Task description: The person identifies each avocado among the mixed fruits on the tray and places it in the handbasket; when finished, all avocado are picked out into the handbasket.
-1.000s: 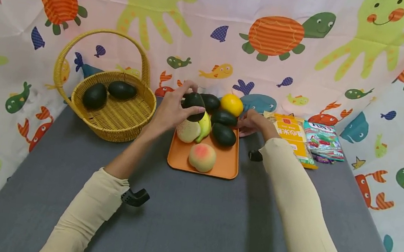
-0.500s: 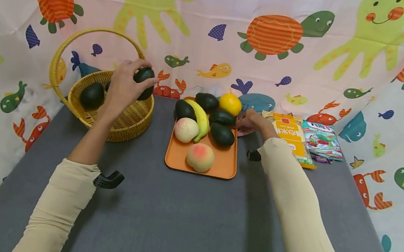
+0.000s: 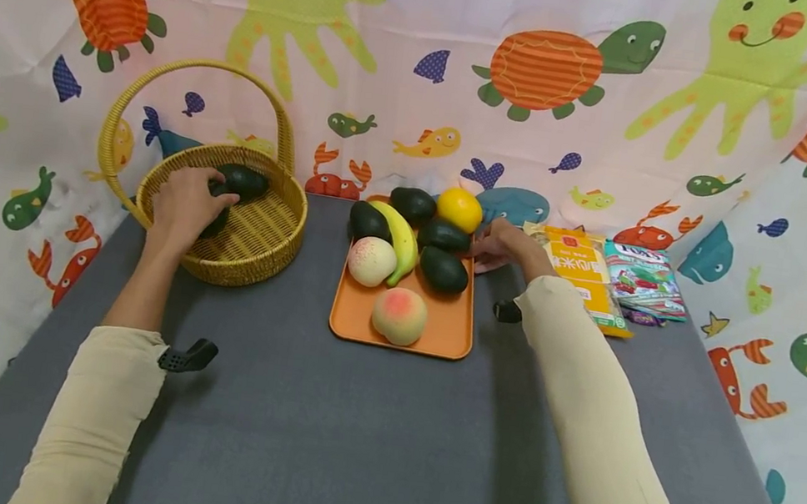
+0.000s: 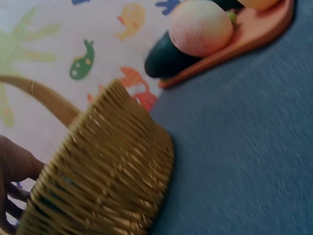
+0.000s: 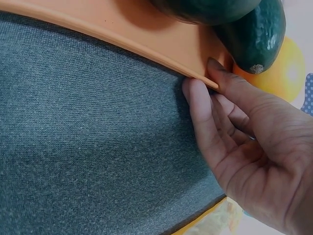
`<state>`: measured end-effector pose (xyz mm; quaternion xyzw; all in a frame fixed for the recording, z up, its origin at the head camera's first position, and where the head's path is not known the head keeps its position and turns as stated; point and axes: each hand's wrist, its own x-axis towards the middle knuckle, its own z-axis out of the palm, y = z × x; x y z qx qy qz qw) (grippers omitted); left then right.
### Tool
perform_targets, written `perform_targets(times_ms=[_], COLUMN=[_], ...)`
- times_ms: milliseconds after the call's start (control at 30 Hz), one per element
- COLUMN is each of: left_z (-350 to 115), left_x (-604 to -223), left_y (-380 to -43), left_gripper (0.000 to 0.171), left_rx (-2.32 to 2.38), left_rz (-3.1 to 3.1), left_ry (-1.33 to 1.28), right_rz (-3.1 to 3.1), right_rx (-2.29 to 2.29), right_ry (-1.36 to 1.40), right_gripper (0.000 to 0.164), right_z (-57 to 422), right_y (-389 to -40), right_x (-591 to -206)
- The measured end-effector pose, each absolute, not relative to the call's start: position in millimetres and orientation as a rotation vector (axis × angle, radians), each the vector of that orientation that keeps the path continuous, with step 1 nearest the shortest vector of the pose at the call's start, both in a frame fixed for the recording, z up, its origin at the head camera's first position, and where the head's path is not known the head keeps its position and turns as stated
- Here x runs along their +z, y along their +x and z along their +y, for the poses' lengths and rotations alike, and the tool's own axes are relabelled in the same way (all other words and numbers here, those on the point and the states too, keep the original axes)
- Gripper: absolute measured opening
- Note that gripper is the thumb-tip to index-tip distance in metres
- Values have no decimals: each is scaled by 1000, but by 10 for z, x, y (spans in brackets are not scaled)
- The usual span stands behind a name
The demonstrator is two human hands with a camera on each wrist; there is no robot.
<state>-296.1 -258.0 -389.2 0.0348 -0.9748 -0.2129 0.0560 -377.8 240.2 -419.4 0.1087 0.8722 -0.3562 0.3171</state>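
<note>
My left hand (image 3: 184,204) reaches into the yellow wicker basket (image 3: 251,263) and holds a dark green avocado (image 3: 216,223), its thumb across the top. Beside it in the basket lies another avocado (image 3: 242,181); the hand covers the basket's left part. The left wrist view shows the hand (image 4: 17,166) partly, past the basket's rim. My right hand (image 5: 259,132) pinches the edge of the orange tray (image 5: 146,54) between thumb and fingers. On the tray are several avocados (image 3: 444,270), a banana (image 3: 403,239), a pale peach (image 3: 372,262), a pinker peach (image 3: 400,316) and a round yellow fruit (image 3: 460,208).
Right of the tray lie a yellow snack bag (image 3: 585,278), a teal candy bag (image 3: 644,280) and a small purple wrapped candy (image 3: 641,318). The basket's tall handle (image 3: 203,63) arches over it. A printed cloth (image 3: 398,50) hangs behind the grey tabletop (image 3: 335,437).
My left hand has carried an avocado leftward from over the tray, past the basket's right rim, and down into the basket's left part. The right hand stays at the tray's edge.
</note>
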Motion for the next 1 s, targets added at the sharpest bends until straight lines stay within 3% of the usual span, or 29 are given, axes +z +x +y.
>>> perform_targets(times_ms=[333, 1000], left_z=[-2665, -2673], left_x=[-4106, -4108], left_y=[-2946, -2930], left_gripper=[40, 47], left_rx=[-553, -542], left_rz=[-2927, -2958], left_ry=[234, 216], right_rz=[2319, 2301], right_rx=[-938, -945], right_ry=[283, 289], right_gripper=[22, 26], right_z=[2436, 2413], right_y=[-3788, -3771], right_x=[-4243, -4227])
